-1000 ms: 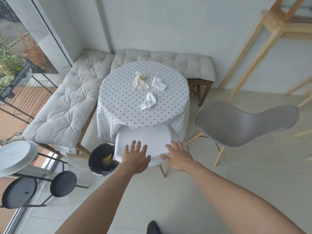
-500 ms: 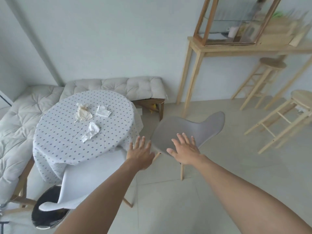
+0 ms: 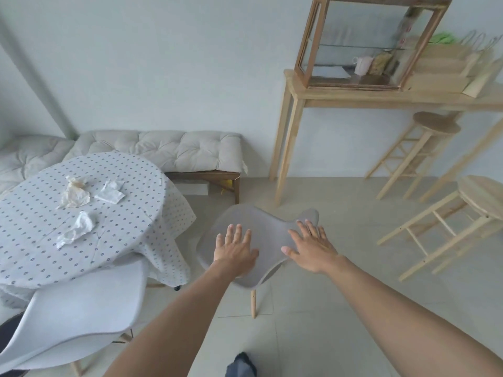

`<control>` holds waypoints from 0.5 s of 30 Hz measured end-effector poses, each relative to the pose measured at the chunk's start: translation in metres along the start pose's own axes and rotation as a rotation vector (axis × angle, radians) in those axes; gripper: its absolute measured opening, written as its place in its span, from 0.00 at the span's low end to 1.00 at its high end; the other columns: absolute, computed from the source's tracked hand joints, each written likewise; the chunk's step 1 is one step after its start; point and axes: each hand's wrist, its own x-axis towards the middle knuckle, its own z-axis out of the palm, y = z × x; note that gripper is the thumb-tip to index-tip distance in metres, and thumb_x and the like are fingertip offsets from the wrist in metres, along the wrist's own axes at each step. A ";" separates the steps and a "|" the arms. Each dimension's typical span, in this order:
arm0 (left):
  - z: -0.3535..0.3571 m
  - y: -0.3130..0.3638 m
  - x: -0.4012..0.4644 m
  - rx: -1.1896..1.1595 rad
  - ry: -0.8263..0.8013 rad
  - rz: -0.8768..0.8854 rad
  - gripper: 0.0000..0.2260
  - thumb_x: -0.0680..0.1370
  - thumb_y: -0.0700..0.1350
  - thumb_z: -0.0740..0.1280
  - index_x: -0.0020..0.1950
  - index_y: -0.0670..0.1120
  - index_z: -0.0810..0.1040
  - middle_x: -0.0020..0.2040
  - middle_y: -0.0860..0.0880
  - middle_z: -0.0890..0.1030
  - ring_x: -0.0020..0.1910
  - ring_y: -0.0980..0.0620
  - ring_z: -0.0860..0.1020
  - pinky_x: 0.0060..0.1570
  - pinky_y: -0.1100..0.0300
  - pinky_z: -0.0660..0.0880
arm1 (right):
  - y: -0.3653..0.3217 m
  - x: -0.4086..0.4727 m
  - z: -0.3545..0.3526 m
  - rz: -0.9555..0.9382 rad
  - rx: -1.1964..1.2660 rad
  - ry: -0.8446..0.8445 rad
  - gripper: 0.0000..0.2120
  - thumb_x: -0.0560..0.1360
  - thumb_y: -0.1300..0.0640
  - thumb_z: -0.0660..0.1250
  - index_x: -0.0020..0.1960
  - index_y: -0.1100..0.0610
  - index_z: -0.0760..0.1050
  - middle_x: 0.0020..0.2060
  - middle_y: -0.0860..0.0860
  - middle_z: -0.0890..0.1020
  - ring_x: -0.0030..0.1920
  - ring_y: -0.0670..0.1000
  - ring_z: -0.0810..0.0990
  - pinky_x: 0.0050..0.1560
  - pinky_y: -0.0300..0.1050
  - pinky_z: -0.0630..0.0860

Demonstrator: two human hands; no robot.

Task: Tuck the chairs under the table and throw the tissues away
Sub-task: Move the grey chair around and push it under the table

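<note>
A grey shell chair (image 3: 265,227) on wooden legs stands on the floor to the right of the round table (image 3: 130,213), which wears a dotted cloth. My left hand (image 3: 235,250) and my right hand (image 3: 311,247) hover flat over the chair's backrest, fingers spread, holding nothing. A white shell chair (image 3: 79,306) sits with its seat under the table's near edge. Three crumpled tissues lie on the tabletop: a yellowish tissue (image 3: 74,193), a white tissue beside it (image 3: 110,193) and a nearer white tissue (image 3: 77,232).
A black bin (image 3: 9,336) peeks out at the lower left behind the white chair. Cushioned benches (image 3: 174,149) line the wall behind the table. A wooden console (image 3: 381,97) with a glass cabinet and two wooden stools (image 3: 473,202) stand to the right.
My view has swung right from the white chair to the grey one. Both hands left the white chair's back and moved over the grey chair's backrest.
</note>
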 end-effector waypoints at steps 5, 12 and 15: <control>0.017 0.036 0.080 -0.028 -0.010 -0.025 0.31 0.86 0.61 0.47 0.84 0.49 0.42 0.85 0.43 0.40 0.83 0.40 0.36 0.80 0.35 0.42 | 0.049 0.060 0.004 -0.072 -0.022 -0.024 0.35 0.82 0.33 0.49 0.82 0.53 0.52 0.83 0.58 0.47 0.81 0.59 0.41 0.79 0.62 0.41; 0.056 0.076 0.144 -0.061 -0.145 -0.116 0.30 0.86 0.59 0.45 0.84 0.49 0.41 0.85 0.42 0.38 0.82 0.40 0.35 0.80 0.34 0.42 | 0.102 0.123 0.023 -0.195 -0.042 -0.179 0.35 0.83 0.34 0.49 0.82 0.54 0.52 0.83 0.58 0.45 0.81 0.58 0.38 0.79 0.62 0.41; 0.070 0.088 0.153 -0.065 -0.196 -0.167 0.29 0.86 0.58 0.44 0.84 0.49 0.39 0.85 0.42 0.37 0.82 0.40 0.35 0.80 0.34 0.42 | 0.121 0.141 0.034 -0.260 -0.035 -0.231 0.35 0.83 0.34 0.49 0.82 0.54 0.51 0.83 0.57 0.44 0.81 0.58 0.37 0.80 0.60 0.41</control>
